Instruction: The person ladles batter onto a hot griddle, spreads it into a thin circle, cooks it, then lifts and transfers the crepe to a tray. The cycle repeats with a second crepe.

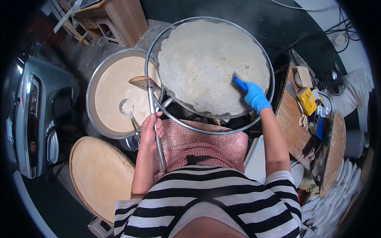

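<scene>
My left hand (149, 130) is wrapped round the metal handle of a batter spreader (145, 83) with a wooden head, held over the right rim of a batter pot (92, 104). A ladle (127, 107) rests in the pale batter, its handle reaching toward that hand. My right hand (256, 97), in a blue glove, grips a small blue-handled scraper (240, 83). The scraper's tip, too small to make out, is over a large round griddle (206, 65) coated with a thin, greyish-white layer, darker in patches near the edge. A metal ring (174, 126) surrounds the griddle.
A round woven tray (101, 174) stands at lower left, beside a grey vehicle (35, 115). To the right, a wooden board (289, 115) bears a yellow packet (306, 100) and small items. A wooden desk (115, 20) stands at the back left. A pink checked cloth (202, 142) lies before me.
</scene>
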`<state>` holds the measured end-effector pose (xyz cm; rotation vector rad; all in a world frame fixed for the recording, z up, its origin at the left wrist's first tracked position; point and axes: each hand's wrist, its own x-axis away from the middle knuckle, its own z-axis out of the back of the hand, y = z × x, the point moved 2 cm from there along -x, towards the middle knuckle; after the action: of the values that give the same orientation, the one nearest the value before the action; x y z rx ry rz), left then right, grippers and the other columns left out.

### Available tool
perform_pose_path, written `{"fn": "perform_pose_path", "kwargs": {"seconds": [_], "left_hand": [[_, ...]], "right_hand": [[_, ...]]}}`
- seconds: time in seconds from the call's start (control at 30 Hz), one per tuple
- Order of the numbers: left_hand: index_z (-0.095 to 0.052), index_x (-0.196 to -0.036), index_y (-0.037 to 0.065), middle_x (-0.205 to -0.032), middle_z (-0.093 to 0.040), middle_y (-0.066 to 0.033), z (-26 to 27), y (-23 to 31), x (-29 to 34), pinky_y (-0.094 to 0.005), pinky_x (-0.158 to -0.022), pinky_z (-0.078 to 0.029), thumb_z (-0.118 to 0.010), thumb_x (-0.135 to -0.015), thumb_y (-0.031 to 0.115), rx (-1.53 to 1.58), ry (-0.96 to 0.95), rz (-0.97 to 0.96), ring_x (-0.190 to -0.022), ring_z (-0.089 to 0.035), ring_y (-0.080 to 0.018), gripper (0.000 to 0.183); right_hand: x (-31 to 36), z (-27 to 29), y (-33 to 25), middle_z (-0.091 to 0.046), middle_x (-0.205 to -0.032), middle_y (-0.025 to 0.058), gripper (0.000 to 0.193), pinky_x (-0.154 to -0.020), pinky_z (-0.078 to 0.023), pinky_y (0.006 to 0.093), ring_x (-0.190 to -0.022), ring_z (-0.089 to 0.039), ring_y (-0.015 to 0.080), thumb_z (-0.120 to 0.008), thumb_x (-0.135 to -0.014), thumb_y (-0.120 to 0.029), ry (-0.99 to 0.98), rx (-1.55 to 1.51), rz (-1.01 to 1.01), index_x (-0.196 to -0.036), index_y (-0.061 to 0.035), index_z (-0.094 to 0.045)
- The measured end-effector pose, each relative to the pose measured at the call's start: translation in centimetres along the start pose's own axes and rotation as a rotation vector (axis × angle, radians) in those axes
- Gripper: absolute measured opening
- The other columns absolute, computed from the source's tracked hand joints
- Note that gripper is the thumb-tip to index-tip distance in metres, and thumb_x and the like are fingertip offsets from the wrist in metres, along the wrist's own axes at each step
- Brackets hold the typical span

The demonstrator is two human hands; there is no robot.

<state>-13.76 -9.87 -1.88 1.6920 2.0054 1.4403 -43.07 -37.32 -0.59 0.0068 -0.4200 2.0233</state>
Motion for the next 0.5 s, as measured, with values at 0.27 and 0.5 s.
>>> {"fn": "perform_pose_path", "kwargs": {"seconds": [0.27,0.5], "left_hand": [[-0.051,-0.107,0.0,-0.061,-0.04,0.0014,0.1,0.0,0.2,-0.0195,-0.038,-0.031,-0.041,-0.095,0.027,0.016,-0.008,-0.025,-0.043,-0.035,-0.0055,0.031],[-0.052,-0.106,0.001,-0.061,-0.04,0.001,0.2,0.0,0.9,-0.0202,-0.039,-0.032,-0.041,-0.095,0.028,0.003,-0.015,-0.024,-0.044,-0.036,-0.0064,0.031]], "right_hand": [[6.5,-6.3,-8.4,-0.057,-0.092,0.0212,0.028,-0.076,-0.047,0.0416,-0.085,-0.057,0.0354,-0.052,-0.074,-0.002,0.082,0.11,0.356,-0.102,-0.0021,-0.052],[9.9,-4.6,-12.2,-0.06,-0.098,0.022,0.038,-0.077,-0.048,0.0435,-0.089,-0.059,0.0374,-0.056,-0.072,-0.008,-0.252,0.059,0.265,-0.11,-0.0086,-0.054]]}}
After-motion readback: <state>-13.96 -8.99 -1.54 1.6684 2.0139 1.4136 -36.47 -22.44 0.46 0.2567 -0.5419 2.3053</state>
